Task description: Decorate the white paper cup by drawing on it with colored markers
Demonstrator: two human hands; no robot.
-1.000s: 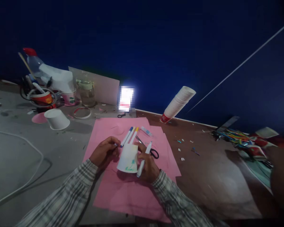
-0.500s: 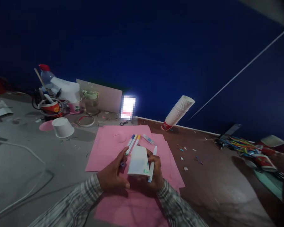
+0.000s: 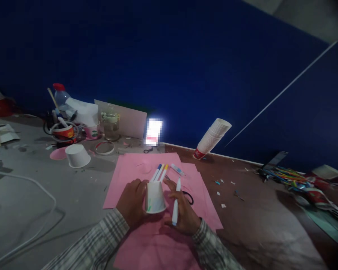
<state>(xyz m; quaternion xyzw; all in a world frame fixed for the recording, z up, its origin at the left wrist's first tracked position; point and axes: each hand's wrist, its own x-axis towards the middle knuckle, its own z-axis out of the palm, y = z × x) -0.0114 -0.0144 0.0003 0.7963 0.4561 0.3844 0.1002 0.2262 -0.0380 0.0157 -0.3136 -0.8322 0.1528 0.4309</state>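
Note:
My left hand (image 3: 133, 198) is closed on the side of a white paper cup (image 3: 156, 197), which is upside down above pink paper sheets (image 3: 149, 243). Green marks show near its lower rim. In my right hand (image 3: 187, 215), just right of the cup, is a white marker (image 3: 176, 206) with a pale blue end, slanting upward. Beyond the cup lie several markers (image 3: 160, 172) and a small glue tube (image 3: 177, 169). The dark loop of scissors (image 3: 188, 197) shows beside my right hand, the rest partly hidden.
A leaning stack of paper cups (image 3: 212, 138) stands against the blue wall. Left are an upturned white tub (image 3: 77, 156), a glass jar (image 3: 111, 127) and a cup of tools (image 3: 63, 133). A lit phone (image 3: 154, 132) stands at the back; colourful sticks (image 3: 288, 176) lie right.
The cup has turned and shifted left, from my right hand into my left, which was open beside it. My right hand has come off the cup, still with the marker. The view has tilted slightly.

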